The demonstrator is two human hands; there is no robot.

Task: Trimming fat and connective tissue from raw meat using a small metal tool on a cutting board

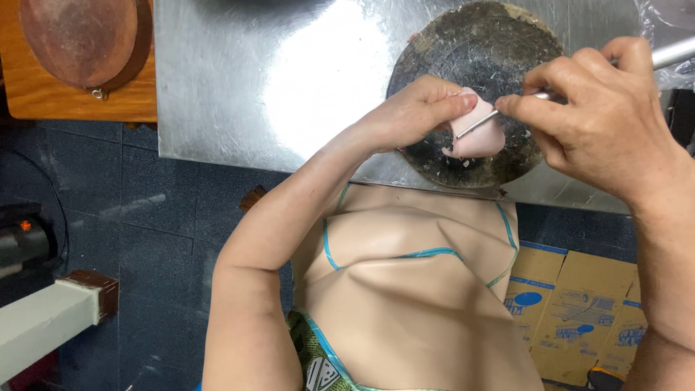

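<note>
Head view, looking straight down. The left hand is closed in a pinch, thumb and fingers curled onto a small pale pink piece of meat and pressing it flat. The pink piece lies on a dark, round chopping block, at about 6 o'clock of the block's face and short of its near rim. The right hand is closed around the handle of a narrow metal blade, forefinger and thumb nipped together near the blade's base; the blade runs toward 8 o'clock from those fingertips and its tip rests on the pink piece, just beside the left thumb. A silvery shaft shows past the right knuckles at 2 o'clock. The block sits on a shiny steel tabletop, its near rim close to the table's edge. Small pale scraps lie scattered on the block. At 10 o'clock of the view, a brown oval board rests on a wooden surface. Below the table edge lie a beige apron with blue piping, flattened cardboard boxes at 4 o'clock, and dark floor tiles.
</note>
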